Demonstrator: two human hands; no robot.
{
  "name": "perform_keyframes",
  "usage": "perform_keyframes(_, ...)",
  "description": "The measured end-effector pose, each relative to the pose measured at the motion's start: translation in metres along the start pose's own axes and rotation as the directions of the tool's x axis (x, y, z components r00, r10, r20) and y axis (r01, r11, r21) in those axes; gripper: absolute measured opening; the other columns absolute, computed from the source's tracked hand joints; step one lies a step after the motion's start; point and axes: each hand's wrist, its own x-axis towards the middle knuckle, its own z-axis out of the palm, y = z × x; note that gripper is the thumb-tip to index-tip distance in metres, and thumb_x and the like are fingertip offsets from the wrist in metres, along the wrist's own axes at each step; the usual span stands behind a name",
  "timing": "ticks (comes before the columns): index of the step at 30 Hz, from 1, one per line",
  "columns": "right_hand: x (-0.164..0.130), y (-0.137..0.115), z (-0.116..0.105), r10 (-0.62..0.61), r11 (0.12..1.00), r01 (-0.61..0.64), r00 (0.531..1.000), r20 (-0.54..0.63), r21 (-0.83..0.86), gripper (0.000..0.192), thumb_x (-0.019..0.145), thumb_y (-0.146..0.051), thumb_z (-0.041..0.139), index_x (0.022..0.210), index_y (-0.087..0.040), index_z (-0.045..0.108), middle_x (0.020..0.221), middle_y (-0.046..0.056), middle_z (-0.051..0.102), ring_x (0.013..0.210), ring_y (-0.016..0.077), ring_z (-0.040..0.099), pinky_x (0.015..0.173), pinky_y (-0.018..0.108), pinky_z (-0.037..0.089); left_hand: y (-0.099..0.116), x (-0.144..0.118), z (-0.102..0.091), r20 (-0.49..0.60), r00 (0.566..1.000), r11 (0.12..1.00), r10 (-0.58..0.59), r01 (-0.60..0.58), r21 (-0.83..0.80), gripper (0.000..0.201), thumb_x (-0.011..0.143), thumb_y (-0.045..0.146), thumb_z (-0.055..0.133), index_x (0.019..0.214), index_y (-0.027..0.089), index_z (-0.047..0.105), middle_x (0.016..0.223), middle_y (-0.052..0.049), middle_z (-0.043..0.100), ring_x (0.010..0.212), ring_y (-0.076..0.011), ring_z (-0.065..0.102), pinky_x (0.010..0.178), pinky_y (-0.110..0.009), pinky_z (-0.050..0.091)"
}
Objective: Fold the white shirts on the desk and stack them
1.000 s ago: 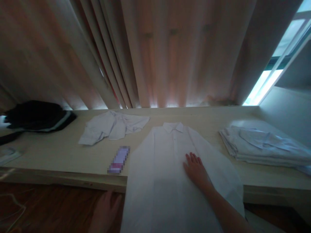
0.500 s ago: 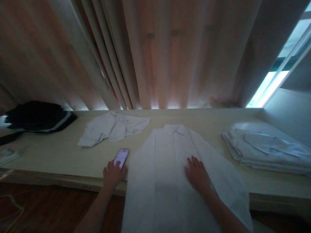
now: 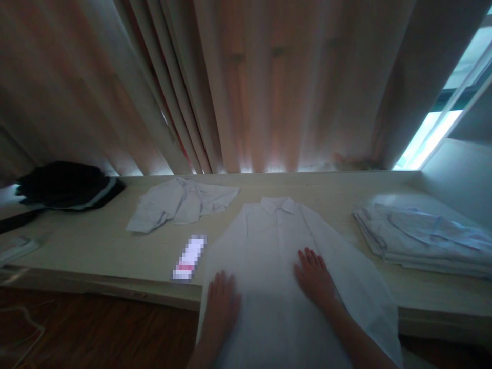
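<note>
A white collared shirt [image 3: 269, 246] lies spread on the table, collar towards the back, its lower part reaching over the front edge. My right hand [image 3: 314, 277] rests flat on the shirt's right half, fingers apart. Over the left side of the shirt is my left hand [image 3: 222, 302], slightly blurred, with its fingers stretched out and nothing in them. Left of the shirt lies a phone [image 3: 189, 259], its lit screen pixelated.
A crumpled white garment [image 3: 179, 202] lies behind the phone. Folded white clothes [image 3: 418, 238] are stacked at the right, and a dark pile of cloth [image 3: 65, 184] sits at the far left. Curtains [image 3: 269, 92] hang behind the table [image 3: 96, 246].
My left hand has left the phone and moved right onto the shirt's left side. The phone stays on the table. My right hand has hardly moved.
</note>
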Motion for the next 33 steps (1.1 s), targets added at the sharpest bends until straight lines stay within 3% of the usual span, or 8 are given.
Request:
perform_keyframes(9, -0.002, -0.002, -0.006, 0.013, 1.000, -0.013, 1.000, 0.009, 0.023, 0.056, 0.089, -0.037, 0.035, 0.137, -0.009, 0.040, 0.145, 0.019, 0.034, 0.135, 0.0294, 0.027, 0.110, 0.046, 0.013, 0.002, 0.001, 0.006, 0.063, 0.997, 0.999, -0.044, 0.042, 0.027, 0.050, 0.084, 0.030, 0.043, 0.134, 0.020, 0.044, 0.142, -0.017, 0.041, 0.132, -0.0324, 0.035, 0.106, -0.050, 0.030)
perform_keyframes(13, -0.003, -0.003, -0.014, -0.021, 0.999, 0.020, 0.999, 0.028, 0.036, 0.056, 0.090, -0.036, 0.035, 0.136, -0.007, 0.040, 0.143, 0.021, 0.036, 0.134, 0.0318, 0.029, 0.109, 0.049, 0.019, 0.005, 0.002, 0.000, 0.080, 0.996, 0.999, -0.046, 0.045, 0.012, 0.051, 0.085, 0.030, 0.041, 0.134, 0.019, 0.044, 0.142, -0.017, 0.040, 0.133, -0.0327, 0.034, 0.107, -0.051, 0.028)
perform_keyframes(16, -0.016, 0.000, -0.020, -0.050, 0.991, 0.055, 0.998, -0.043, 0.120, 0.055, 0.090, -0.035, 0.036, 0.138, -0.007, 0.036, 0.144, 0.020, 0.035, 0.134, 0.0294, 0.030, 0.109, 0.046, 0.024, 0.006, 0.003, -0.008, 0.093, 0.994, 0.998, -0.054, 0.055, -0.009, 0.051, 0.085, 0.031, 0.040, 0.134, 0.019, 0.043, 0.143, -0.016, 0.040, 0.133, -0.0318, 0.034, 0.107, -0.051, 0.027)
perform_keyframes(20, -0.077, 0.021, -0.017, 0.016, 0.973, 0.040, 0.971, -0.239, 0.227, 0.054, 0.090, -0.031, 0.035, 0.141, -0.017, 0.028, 0.145, 0.013, 0.033, 0.133, 0.0249, 0.031, 0.106, 0.045, 0.032, 0.006, 0.003, -0.012, 0.126, 0.990, 0.996, -0.060, 0.068, -0.057, 0.051, 0.085, 0.032, 0.039, 0.134, 0.018, 0.044, 0.144, -0.015, 0.039, 0.135, -0.0307, 0.031, 0.109, -0.051, 0.025)
perform_keyframes(24, -0.168, 0.062, 0.000, 0.043, 0.986, 0.004, 0.960, -0.278, 0.165, 0.061, 0.087, -0.030, 0.041, 0.144, -0.025, 0.022, 0.146, 0.010, 0.031, 0.129, 0.0293, 0.037, 0.102, 0.048, 0.037, 0.008, 0.006, -0.016, 0.192, 0.979, 0.991, -0.072, 0.092, -0.097, 0.051, 0.086, 0.030, 0.035, 0.135, 0.018, 0.041, 0.144, -0.012, 0.039, 0.136, -0.0274, 0.029, 0.110, -0.050, 0.023)
perform_keyframes(27, -0.223, 0.087, 0.019, 0.056, 0.994, -0.024, 0.952, -0.302, 0.109, 0.070, 0.084, -0.033, 0.046, 0.146, -0.026, 0.015, 0.147, 0.013, 0.030, 0.126, 0.0354, 0.040, 0.097, 0.051, 0.039, 0.012, 0.011, -0.030, 0.272, 0.958, 0.991, -0.096, 0.116, -0.059, 0.052, 0.085, 0.030, 0.035, 0.134, 0.015, 0.043, 0.144, -0.014, 0.038, 0.135, -0.0282, 0.032, 0.111, -0.047, 0.023)
perform_keyframes(30, -0.254, 0.094, 0.040, 0.049, 0.997, -0.029, 0.946, -0.320, 0.067, 0.077, 0.083, -0.037, 0.046, 0.148, -0.025, 0.007, 0.146, 0.016, 0.031, 0.119, 0.0387, 0.047, 0.092, 0.053, 0.043, 0.017, 0.016, -0.050, 0.340, 0.935, 0.993, -0.102, 0.116, -0.020, 0.053, 0.084, 0.029, 0.036, 0.134, 0.013, 0.042, 0.144, -0.015, 0.038, 0.134, -0.0286, 0.032, 0.110, -0.045, 0.024)
perform_keyframes(33, -0.264, 0.084, 0.052, 0.041, 0.999, -0.029, 0.952, -0.302, 0.045, 0.078, 0.084, -0.037, 0.043, 0.148, -0.024, 0.000, 0.147, 0.016, 0.030, 0.120, 0.0373, 0.047, 0.091, 0.050, 0.045, 0.021, 0.018, -0.064, 0.356, 0.930, 0.994, -0.097, 0.110, -0.016, 0.054, 0.083, 0.027, 0.036, 0.133, 0.010, 0.043, 0.144, -0.018, 0.038, 0.133, -0.0294, 0.034, 0.110, -0.045, 0.025)
